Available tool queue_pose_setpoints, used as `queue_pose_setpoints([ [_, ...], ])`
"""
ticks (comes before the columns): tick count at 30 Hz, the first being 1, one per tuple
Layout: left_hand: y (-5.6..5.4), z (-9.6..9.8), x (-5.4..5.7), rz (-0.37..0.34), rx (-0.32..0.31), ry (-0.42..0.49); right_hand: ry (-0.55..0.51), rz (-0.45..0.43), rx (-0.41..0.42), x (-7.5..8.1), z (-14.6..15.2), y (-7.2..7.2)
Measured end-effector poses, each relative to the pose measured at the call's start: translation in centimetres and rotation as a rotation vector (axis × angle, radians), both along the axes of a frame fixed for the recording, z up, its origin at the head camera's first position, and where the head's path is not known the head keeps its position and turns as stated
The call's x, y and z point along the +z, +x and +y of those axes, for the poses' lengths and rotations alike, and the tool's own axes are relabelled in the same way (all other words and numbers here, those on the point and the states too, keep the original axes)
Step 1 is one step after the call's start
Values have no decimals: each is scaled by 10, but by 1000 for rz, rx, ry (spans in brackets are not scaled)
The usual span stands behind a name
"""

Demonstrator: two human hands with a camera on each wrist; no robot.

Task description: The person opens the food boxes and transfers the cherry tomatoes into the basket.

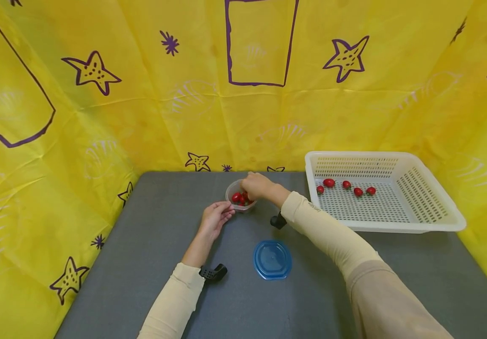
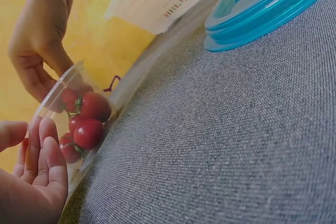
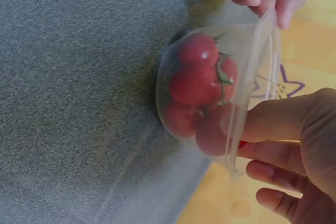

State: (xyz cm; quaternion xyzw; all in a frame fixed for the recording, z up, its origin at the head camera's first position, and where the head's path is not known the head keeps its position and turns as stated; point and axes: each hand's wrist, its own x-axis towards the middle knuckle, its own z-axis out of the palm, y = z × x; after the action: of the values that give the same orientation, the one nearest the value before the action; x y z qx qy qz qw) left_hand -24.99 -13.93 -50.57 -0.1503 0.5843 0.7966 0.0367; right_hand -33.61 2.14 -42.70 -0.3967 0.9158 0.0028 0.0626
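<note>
A clear plastic container [image 1: 242, 208] stands on the grey table, holding several cherry tomatoes [image 3: 194, 83] with green stems. My left hand [image 1: 216, 217] pinches the container's rim at its near left side, thumb and fingertips right at the edge. From the far right side, my right hand [image 1: 260, 186] reaches over the rim. Its thumb and index finger dip inside and pinch a cherry tomato [image 3: 215, 134], seen through the wall in the right wrist view. The other right fingers stay loosely bent outside the tomato pile.
A round blue lid [image 1: 272, 260] lies on the table [image 1: 150, 254] in front of the container. To the right stands a white perforated basket [image 1: 434, 197] with several cherry tomatoes [image 1: 358, 192] at its left end. Yellow patterned cloth [image 1: 251, 127] hangs behind and at both sides.
</note>
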Motion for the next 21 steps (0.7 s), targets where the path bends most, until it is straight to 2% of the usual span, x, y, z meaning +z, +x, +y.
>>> queue_pose_setpoints([
  [6, -1, 0, 4, -52, 10, 14, -4, 8, 1, -7, -1, -2],
  [10, 0, 1, 6, -59, 5, 12, -33, -12, 4, -9, 1, -4],
  [16, 0, 1, 5, -50, 10, 1, -129, -57, 15, 0, 4, -4],
  [21, 0, 2, 5, -53, 8, -3, -219, -139, 7, 7, 9, -4],
])
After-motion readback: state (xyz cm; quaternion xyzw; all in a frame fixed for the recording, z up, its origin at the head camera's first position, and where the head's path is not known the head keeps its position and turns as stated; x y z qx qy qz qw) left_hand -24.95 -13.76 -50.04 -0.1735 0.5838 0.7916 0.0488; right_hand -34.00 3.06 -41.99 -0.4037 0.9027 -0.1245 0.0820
